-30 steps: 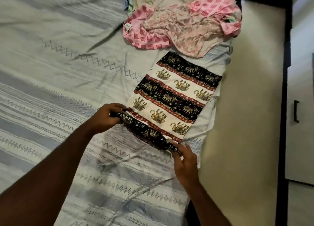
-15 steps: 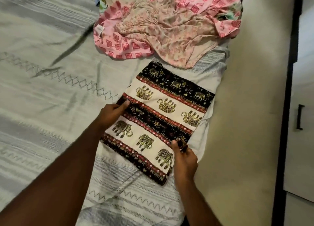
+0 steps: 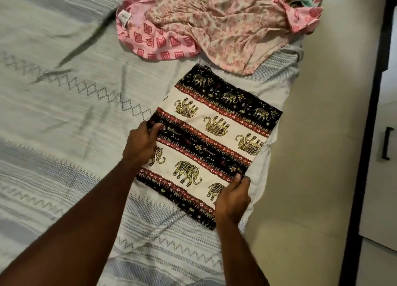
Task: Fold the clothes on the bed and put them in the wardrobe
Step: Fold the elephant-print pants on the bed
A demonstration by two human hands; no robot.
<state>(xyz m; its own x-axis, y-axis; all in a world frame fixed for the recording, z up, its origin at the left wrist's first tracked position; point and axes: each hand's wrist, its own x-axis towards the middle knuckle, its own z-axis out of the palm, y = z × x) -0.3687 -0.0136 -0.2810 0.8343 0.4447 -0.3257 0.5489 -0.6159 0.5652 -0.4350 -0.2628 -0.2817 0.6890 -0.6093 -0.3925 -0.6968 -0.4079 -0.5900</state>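
A black, cream and red elephant-print garment (image 3: 217, 135) lies folded flat near the bed's right edge. My left hand (image 3: 140, 143) grips its left edge, the thumb on top of the black band. My right hand (image 3: 233, 196) pinches the folded layer at the right edge, near the front corner. Behind it lies a heap of unfolded clothes: a pink garment with square prints (image 3: 159, 38) and a pale pink floral one (image 3: 225, 23) draped over it.
The bed (image 3: 64, 114) has a grey-white cover with zigzag stitching. A beige floor strip (image 3: 318, 157) runs along its right side. A white wardrobe door with a black handle (image 3: 387, 144) stands at the far right.
Both hands carried the garment's near end up and over, folding it onto itself. The garment is now shorter, and the hands hold its edges at the fold's new position.
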